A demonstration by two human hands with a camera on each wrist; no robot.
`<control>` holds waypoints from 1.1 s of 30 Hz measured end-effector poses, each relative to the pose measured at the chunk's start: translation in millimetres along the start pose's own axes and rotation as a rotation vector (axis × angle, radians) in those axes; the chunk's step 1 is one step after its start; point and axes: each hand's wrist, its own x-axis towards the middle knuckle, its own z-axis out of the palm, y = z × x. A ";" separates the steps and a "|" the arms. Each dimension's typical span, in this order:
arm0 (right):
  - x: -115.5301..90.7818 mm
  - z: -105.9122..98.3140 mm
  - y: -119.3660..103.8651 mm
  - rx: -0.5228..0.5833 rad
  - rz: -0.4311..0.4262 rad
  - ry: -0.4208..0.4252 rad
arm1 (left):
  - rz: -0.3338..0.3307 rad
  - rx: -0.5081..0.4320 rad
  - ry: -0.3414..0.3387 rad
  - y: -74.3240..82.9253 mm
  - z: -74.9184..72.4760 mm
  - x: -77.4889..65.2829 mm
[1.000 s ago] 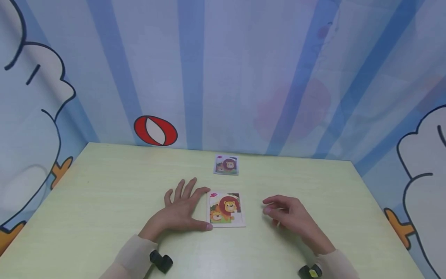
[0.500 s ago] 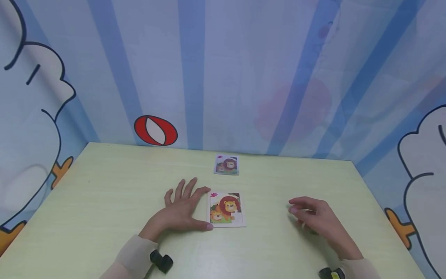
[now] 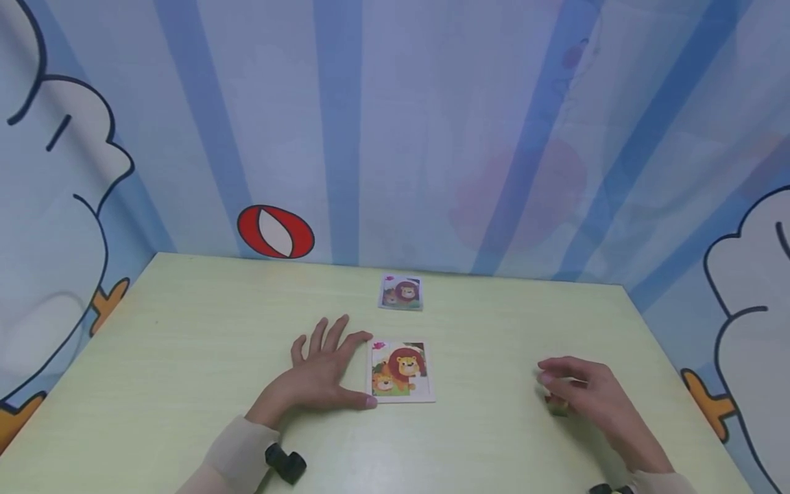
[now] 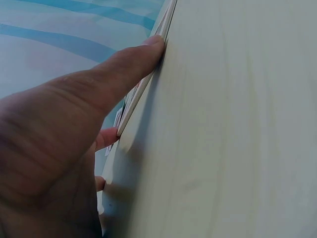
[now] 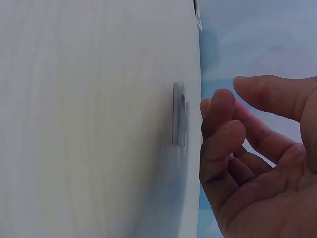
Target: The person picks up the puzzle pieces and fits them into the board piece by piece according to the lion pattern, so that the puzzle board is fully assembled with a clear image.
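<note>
A square jigsaw puzzle (image 3: 398,367) in a white frame lies flat on the table, its picture a red-maned lion with a smaller yellow animal. White backing shows at its lower right. My left hand (image 3: 321,377) is spread with straight fingers beside it; the thumb touches the lower left corner and the index finger the upper left. The left wrist view shows that thumb (image 4: 131,64) against the frame's edge. My right hand (image 3: 592,394) hovers over the table's right side, fingers loosely bent. A small olive-red patch (image 3: 557,406) shows below them, too unclear to name. The right wrist view shows nothing between thumb and fingers.
A smaller lion picture card (image 3: 401,292) lies behind the puzzle, close to the table's back edge. The pale wooden table (image 3: 204,329) ends at a blue striped cloth backdrop (image 3: 420,137). Cloth sides with cartoon figures stand left and right.
My right hand has moved to the right, away from the puzzle, and slightly nearer the front. The left hand and the puzzle have stayed where they were.
</note>
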 end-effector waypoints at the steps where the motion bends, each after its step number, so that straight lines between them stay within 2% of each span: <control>1: -0.7 -1.6 1.2 -0.010 -0.003 -0.006 | 0.001 -0.004 0.000 0.6 -0.5 -0.6; 5: -3.7 -6.9 5.5 -0.063 -0.020 -0.022 | -0.007 -0.004 -0.008 3.7 -3.0 -3.0; 11: -3.2 -13.9 12.4 -0.243 -0.066 -0.006 | -0.016 0.011 -0.011 3.3 -3.2 -2.5; 13: -2.5 -15.3 14.2 -0.269 -0.057 -0.005 | -0.009 0.005 -0.005 2.2 -2.3 -2.3; 20: -2.9 -17.8 18.3 -0.259 -0.017 -0.022 | 0.009 -0.013 0.011 -1.3 -0.1 -2.3; 28: -4.1 -18.0 21.2 -0.298 -0.067 -0.052 | 0.005 -0.001 0.011 -3.8 3.4 0.9; 33: -3.3 -17.2 21.7 -0.282 -0.077 -0.062 | 0.006 0.002 0.009 -3.8 3.3 1.7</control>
